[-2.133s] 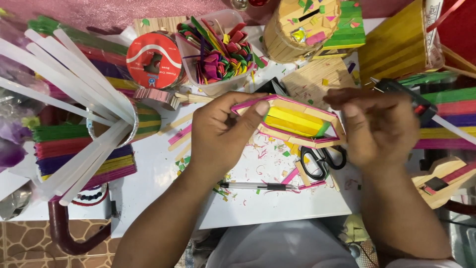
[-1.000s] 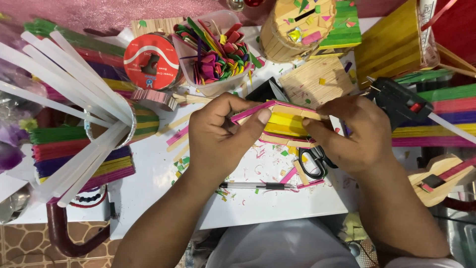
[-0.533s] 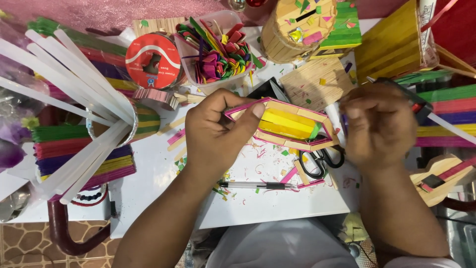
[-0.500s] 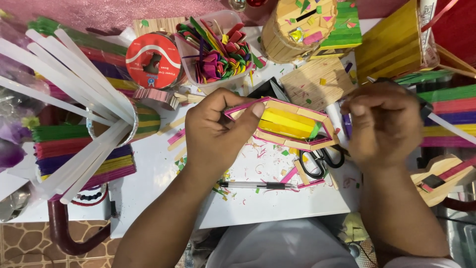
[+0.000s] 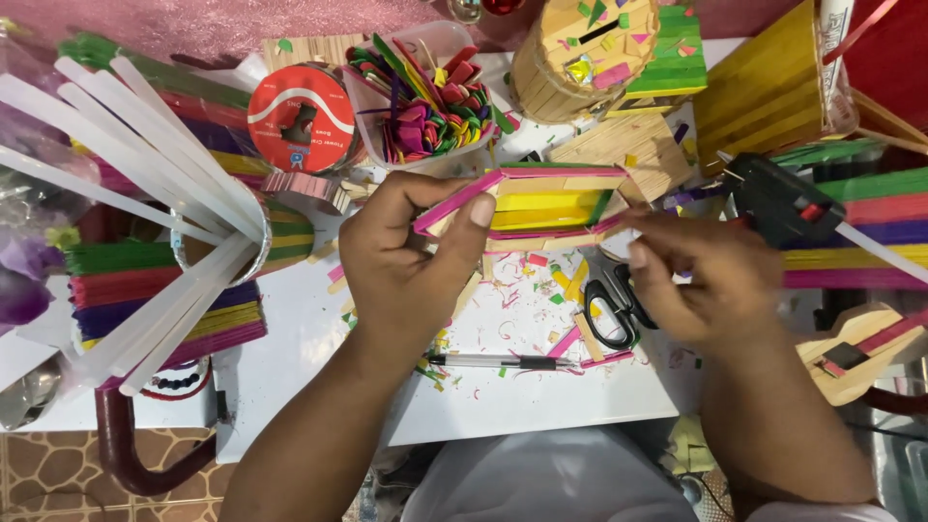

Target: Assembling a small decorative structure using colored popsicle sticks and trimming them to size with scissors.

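Head view, from the left: white glue sticks (image 5: 145, 184) fan out of a cup beside stacked coloured sticks (image 5: 164, 300). Left hand (image 5: 406, 271) is clamped on the coloured stick frame (image 5: 541, 205), raised above the white table (image 5: 522, 396). Right hand (image 5: 710, 290) pinches the frame's right end over black scissors (image 5: 614, 309). A black glue gun (image 5: 778, 203) lies further right.

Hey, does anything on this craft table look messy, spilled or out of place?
Yes: small coloured scraps are scattered over the white table below the stick frame, around the black scissors and pen.
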